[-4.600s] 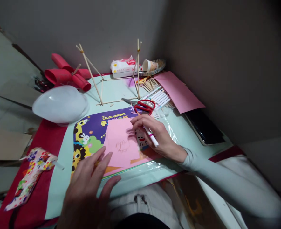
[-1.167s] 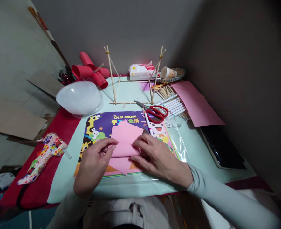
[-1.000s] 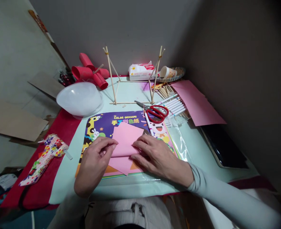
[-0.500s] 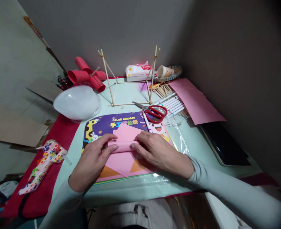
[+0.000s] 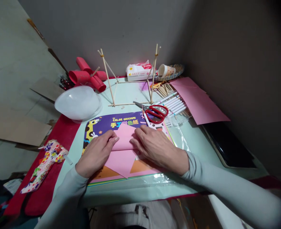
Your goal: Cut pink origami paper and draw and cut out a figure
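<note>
Pink paper (image 5: 122,152), a small square turned point-down, lies on the origami paper pack (image 5: 112,122) at the near middle of the pale green table mat (image 5: 131,92), with its upper part folded over. The left hand (image 5: 96,152) lies flat and spread on the paper's left side, fingertips pressing the fold; the right hand (image 5: 154,146) lies flat on its right side, fingers also on the fold, so neither hand grips anything. Just beyond the right hand a marker (image 5: 145,118) lies on the pack, touching the red-handled scissors (image 5: 154,113), and beside those sits a row of white markers (image 5: 174,103) over a bundle of wooden sticks (image 5: 163,90). A larger pink sheet (image 5: 197,101) lies to the right, with a black tablet (image 5: 228,143) near it. Behind the pack stands a frame of tied wooden sticks (image 5: 112,86); farther back are a tissue pack (image 5: 139,70) and a paper cup (image 5: 166,69) lying on a plate. To the left sit a white bowl (image 5: 77,103) upside down, red paper tubes (image 5: 85,74), and a patterned paper strip (image 5: 45,160) on red cloth (image 5: 47,178).
</note>
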`<state>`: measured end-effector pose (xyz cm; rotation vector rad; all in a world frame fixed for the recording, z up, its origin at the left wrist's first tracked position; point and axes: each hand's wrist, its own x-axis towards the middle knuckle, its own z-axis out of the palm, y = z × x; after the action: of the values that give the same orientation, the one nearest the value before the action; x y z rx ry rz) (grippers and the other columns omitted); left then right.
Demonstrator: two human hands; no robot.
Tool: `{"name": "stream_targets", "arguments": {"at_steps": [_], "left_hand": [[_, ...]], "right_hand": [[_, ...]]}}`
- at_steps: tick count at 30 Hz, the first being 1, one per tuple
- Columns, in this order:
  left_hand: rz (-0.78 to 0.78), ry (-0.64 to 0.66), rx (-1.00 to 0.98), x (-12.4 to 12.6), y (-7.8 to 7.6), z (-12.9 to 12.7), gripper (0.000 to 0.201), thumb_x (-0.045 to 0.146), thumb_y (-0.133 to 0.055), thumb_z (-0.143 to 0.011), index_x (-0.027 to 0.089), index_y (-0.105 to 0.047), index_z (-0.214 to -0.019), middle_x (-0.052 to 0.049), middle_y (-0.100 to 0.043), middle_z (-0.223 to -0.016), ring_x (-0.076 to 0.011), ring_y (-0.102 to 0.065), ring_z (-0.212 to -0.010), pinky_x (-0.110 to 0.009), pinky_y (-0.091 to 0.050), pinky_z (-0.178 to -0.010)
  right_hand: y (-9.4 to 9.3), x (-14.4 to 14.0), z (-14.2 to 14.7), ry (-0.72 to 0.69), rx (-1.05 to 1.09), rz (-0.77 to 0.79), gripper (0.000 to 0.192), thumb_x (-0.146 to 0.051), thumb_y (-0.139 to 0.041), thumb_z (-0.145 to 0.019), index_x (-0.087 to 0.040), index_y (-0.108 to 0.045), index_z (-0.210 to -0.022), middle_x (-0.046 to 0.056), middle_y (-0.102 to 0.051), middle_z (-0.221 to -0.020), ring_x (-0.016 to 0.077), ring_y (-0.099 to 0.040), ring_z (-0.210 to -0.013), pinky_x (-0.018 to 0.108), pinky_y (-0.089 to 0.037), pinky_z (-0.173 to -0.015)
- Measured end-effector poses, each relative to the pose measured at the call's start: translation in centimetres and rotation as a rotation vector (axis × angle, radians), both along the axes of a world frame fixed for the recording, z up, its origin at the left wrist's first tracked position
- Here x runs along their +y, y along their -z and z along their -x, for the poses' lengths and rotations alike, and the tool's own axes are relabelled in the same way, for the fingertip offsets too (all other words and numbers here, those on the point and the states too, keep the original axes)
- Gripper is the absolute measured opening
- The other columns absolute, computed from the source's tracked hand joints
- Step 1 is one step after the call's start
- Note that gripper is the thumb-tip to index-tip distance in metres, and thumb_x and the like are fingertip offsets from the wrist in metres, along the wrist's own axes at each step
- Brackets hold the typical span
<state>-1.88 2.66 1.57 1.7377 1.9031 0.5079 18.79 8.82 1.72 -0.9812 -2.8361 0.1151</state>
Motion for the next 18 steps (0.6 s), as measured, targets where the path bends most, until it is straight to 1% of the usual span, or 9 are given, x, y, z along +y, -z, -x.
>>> {"name": "stream_targets", "arguments": {"at_steps": [1, 2, 4, 5, 6, 8, 13, 16, 18], "left_hand": [[0.002, 0.004, 0.005, 0.1, 0.0, 0.0, 0.030, 0.049, -0.036, -0.095, 0.026, -0.050, -0.081, 0.000, -0.060, -0.073, -0.0235, -0.056, -0.074, -0.033, -0.034, -0.067], [0.006, 0.004, 0.009, 0.2, 0.1, 0.1, 0.030, 0.049, -0.036, -0.095, 0.026, -0.049, -0.081, 0.000, -0.060, -0.074, -0.0239, -0.056, -0.075, -0.033, -0.034, -0.068], [0.023, -0.007, 0.019, 0.4, 0.1, 0.1, 0.028, 0.049, -0.035, -0.096, 0.026, -0.047, -0.083, -0.001, -0.061, -0.076, -0.0246, -0.057, -0.077, -0.035, -0.035, -0.071], [0.033, -0.016, 0.025, 0.4, 0.0, 0.1, 0.028, 0.048, -0.035, -0.096, 0.026, -0.046, -0.084, -0.001, -0.060, -0.077, -0.0250, -0.057, -0.079, -0.035, -0.035, -0.072], [0.043, -0.024, 0.032, 0.5, 0.0, 0.0, 0.027, 0.048, -0.034, -0.096, 0.026, -0.045, -0.085, -0.001, -0.060, -0.078, -0.0253, -0.057, -0.080, -0.036, -0.035, -0.073], [0.068, -0.033, 0.051, 0.6, -0.2, 0.0, 0.024, 0.046, -0.033, -0.097, 0.026, -0.043, -0.087, -0.001, -0.059, -0.079, -0.0257, -0.057, -0.081, -0.037, -0.035, -0.075], [0.093, 0.010, 0.125, 0.6, -0.6, -0.3, 0.023, 0.040, -0.027, -0.099, 0.025, -0.043, -0.090, -0.003, -0.058, -0.084, -0.0270, -0.059, -0.087, -0.040, -0.038, -0.082], [0.054, 0.033, 0.237, 0.4, -0.4, -0.4, 0.030, 0.039, -0.023, -0.100, 0.024, -0.047, -0.090, -0.005, -0.055, -0.087, -0.0284, -0.059, -0.088, -0.043, -0.040, -0.084], [-0.015, 0.009, 0.290, 0.4, 0.0, -0.3, 0.034, 0.041, -0.026, -0.100, 0.022, -0.054, -0.092, -0.007, -0.053, -0.092, -0.0284, -0.059, -0.091, -0.044, -0.042, -0.086]], "right_hand": [[0.0, -0.1, -0.1, 0.012, 0.032, -0.009, 0.032, -0.032, -0.035, -0.105, -0.014, -0.061, -0.099, 0.011, -0.062, -0.092, 0.0220, -0.056, -0.073, 0.035, -0.024, -0.052], [0.1, -0.1, -0.2, -0.006, 0.058, -0.016, 0.031, -0.033, -0.036, -0.105, -0.014, -0.061, -0.099, 0.011, -0.062, -0.095, 0.0228, -0.056, -0.079, 0.035, -0.029, -0.055], [0.2, -0.1, -0.5, -0.092, 0.091, -0.011, 0.029, -0.037, -0.041, -0.104, -0.015, -0.060, -0.102, 0.011, -0.061, -0.101, 0.0239, -0.055, -0.088, 0.035, -0.038, -0.066], [0.2, 0.0, -0.7, -0.142, 0.103, 0.003, 0.030, -0.040, -0.044, -0.103, -0.015, -0.060, -0.103, 0.010, -0.061, -0.103, 0.0239, -0.053, -0.090, 0.036, -0.040, -0.072], [0.3, 0.1, -0.8, -0.190, 0.112, 0.016, 0.031, -0.043, -0.046, -0.102, -0.015, -0.060, -0.104, 0.010, -0.061, -0.104, 0.0237, -0.052, -0.091, 0.037, -0.040, -0.076], [0.4, 0.4, -1.0, -0.241, 0.115, 0.029, 0.032, -0.045, -0.048, -0.102, -0.016, -0.059, -0.105, 0.009, -0.061, -0.103, 0.0230, -0.049, -0.089, 0.038, -0.039, -0.079], [0.5, 0.7, -1.1, -0.239, 0.132, 0.065, 0.024, -0.036, -0.047, -0.102, -0.016, -0.060, -0.102, 0.009, -0.061, -0.100, 0.0216, -0.047, -0.088, 0.036, -0.037, -0.078], [0.5, 0.7, -0.9, -0.235, 0.139, 0.079, 0.025, -0.035, -0.046, -0.103, -0.015, -0.061, -0.103, 0.008, -0.060, -0.099, 0.0208, -0.048, -0.087, 0.035, -0.036, -0.078], [0.5, 0.8, -0.8, -0.232, 0.136, 0.087, 0.026, -0.035, -0.046, -0.103, -0.015, -0.062, -0.104, 0.008, -0.061, -0.099, 0.0207, -0.048, -0.087, 0.035, -0.036, -0.078]]}}
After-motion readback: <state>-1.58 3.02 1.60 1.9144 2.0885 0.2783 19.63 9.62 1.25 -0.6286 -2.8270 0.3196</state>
